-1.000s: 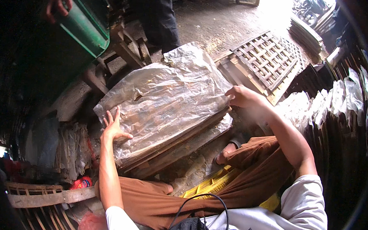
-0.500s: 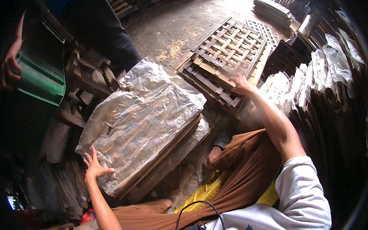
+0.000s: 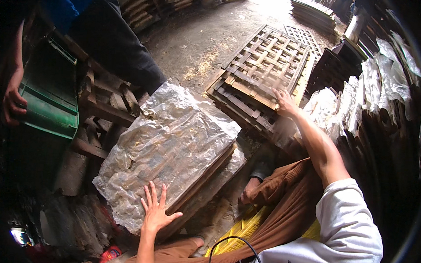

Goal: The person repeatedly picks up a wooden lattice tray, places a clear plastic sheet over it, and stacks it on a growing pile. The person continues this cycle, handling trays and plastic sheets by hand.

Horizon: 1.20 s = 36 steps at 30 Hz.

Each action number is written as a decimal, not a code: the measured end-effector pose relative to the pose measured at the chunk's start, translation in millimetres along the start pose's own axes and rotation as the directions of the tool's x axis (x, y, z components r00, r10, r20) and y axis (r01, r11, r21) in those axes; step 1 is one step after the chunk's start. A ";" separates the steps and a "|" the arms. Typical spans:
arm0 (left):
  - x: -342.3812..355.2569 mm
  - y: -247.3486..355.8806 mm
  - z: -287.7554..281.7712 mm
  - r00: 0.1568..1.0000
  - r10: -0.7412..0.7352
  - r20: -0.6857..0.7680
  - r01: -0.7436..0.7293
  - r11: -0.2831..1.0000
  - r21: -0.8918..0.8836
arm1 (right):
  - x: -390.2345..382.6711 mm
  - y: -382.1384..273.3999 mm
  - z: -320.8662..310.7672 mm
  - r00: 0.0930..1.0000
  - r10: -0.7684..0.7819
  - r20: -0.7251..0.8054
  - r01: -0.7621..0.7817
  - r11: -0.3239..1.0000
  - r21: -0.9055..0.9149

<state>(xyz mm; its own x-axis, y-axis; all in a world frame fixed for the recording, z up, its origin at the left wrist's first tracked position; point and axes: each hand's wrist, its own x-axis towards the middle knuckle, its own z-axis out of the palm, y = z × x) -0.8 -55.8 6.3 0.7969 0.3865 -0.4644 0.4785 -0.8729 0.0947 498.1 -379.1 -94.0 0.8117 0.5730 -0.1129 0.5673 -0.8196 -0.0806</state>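
A crumpled clear plastic sheet [image 3: 172, 144] covers the top of a low wooden stack in front of me. My left hand [image 3: 157, 214] rests on the sheet's near corner with its fingers spread wide. To the right, my right hand [image 3: 285, 105] is stretched out to a lattice frame of woven slats [image 3: 266, 56], which lies on top of a pile of similar frames. Its fingers are apart at the frame's near right edge; whether they touch it is hard to tell.
On the left stands another person in dark trousers [image 3: 113, 42], one hand [image 3: 15, 102] at a green plastic crate [image 3: 52, 108]. Wooden racks [image 3: 105, 110] stand beside them. Upright boards with plastic sheets [image 3: 352, 105] line the right side. Yellow woven material [image 3: 239, 229] lies under my leg.
My left hand has slid rightward along the near edge of the sheet. My right hand has shifted slightly right and down. The whole view has tilted a little, and the other person's hand is lower.
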 end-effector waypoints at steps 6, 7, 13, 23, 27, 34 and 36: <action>-6.2 -1.1 -19.8 0.977 -0.018 -0.211 0.003 0.997 -0.074 | -8.0 -25.1 -33.7 0.993 -0.018 -0.113 0.011 0.998 -0.058; -6.3 -2.9 -19.9 0.970 0.004 -0.244 -0.027 0.995 -0.092 | -7.9 -28.9 -38.2 0.970 -0.034 -0.240 0.032 0.999 -0.013; -2.6 -6.3 -24.9 0.903 0.117 -0.412 -0.121 0.993 0.018 | -4.1 -83.9 -92.8 0.906 -0.081 -0.416 0.136 0.985 0.103; 15.1 38.5 -72.5 0.742 0.250 -0.622 -0.529 0.788 -0.315 | -46.1 -177.5 -144.3 0.809 0.231 -0.541 0.165 0.794 0.585; 58.3 95.6 -108.5 0.877 0.210 -0.431 -0.479 0.344 -0.808 | -75.6 -216.6 -151.8 0.861 0.283 -0.423 0.105 0.714 0.692; 168.0 161.7 -131.2 0.967 0.079 -0.241 -0.229 -0.129 -0.965 | -124.5 -256.5 -137.3 0.938 0.126 -0.323 0.154 0.683 0.714; 176.8 169.8 -121.3 0.957 -0.017 -0.291 -0.288 -0.208 -0.935 | -121.9 -259.5 -126.0 0.875 0.063 -0.480 0.305 0.697 0.649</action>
<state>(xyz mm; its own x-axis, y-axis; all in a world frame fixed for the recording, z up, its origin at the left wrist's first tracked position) 266.1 -99.6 47.1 0.8613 0.4711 -0.1901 0.0160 0.3488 0.9371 269.4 -236.5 65.5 0.8128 0.4488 0.3714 0.5533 -0.3954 -0.7331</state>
